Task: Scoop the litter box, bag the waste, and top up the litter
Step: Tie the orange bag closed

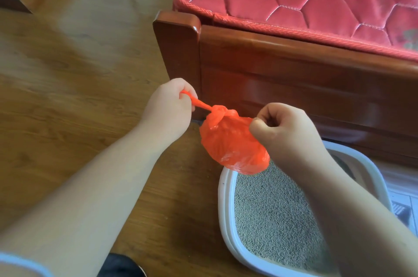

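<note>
wood floor (pixel 67 73). orange bag (pixel 230 147) hangs knotted over litter box (pixel 222 208) far rim; left grip (pixel 169 107) clamped on its tail, right grip (pixel 287 129) on its side. hard pull could tear plastic, spilling waste.

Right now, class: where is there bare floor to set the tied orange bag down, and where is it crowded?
Free: the wood floor left of the bed frame and the litter box. Crowded: the strip between litter box and bed frame.

free: wooden floor (pixel 67 95) left | blocked: bed frame (pixel 271 73) ahead-right | litter box (pixel 222 197) below
</note>
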### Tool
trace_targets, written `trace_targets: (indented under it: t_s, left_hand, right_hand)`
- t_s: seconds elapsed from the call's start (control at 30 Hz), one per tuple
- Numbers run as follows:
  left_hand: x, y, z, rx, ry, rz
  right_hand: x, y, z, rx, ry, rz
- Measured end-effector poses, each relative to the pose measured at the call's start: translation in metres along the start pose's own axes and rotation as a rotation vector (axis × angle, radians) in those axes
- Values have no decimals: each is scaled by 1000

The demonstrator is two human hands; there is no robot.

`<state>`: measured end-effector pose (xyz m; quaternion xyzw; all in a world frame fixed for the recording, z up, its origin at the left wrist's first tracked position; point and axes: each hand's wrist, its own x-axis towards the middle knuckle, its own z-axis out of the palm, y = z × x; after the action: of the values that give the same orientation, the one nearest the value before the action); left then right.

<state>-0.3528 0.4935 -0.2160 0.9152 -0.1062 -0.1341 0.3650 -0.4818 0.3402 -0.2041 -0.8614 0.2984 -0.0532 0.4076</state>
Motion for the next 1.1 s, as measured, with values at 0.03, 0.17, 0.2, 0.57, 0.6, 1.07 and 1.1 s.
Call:
trace_targets:
  t_s: [0.03, 0.17, 0.2, 0.57, 0.6, 1.07, 1.1]
  left_hand:
    - [2, -3, 0, -3, -20, -32]
    - [3, -10, 2, 5, -75, -107]
    - [3, -10, 1, 0, -84, -109]
    - [-41, 16, -16, -209, -196, 15]
    - [-48, 21, -19, -231, -206, 15]
    - [-134, 180, -248, -442, -256, -20]
    - [-140, 189, -274, -432, -250, -49]
  right_hand:
    - [0, 2, 1, -17, -4, 18]
    - [1, 13, 4, -73, -30, 78]
    - [1, 14, 5, -78, -27, 77]
    - [-16, -14, 29, 243, -31, -11]
    - [-19, -21, 30, 283, -37, -2]
    - [-78, -253, -115, 60, -274, -172]
    - [-81, -282, -130, 71, -274, -160]
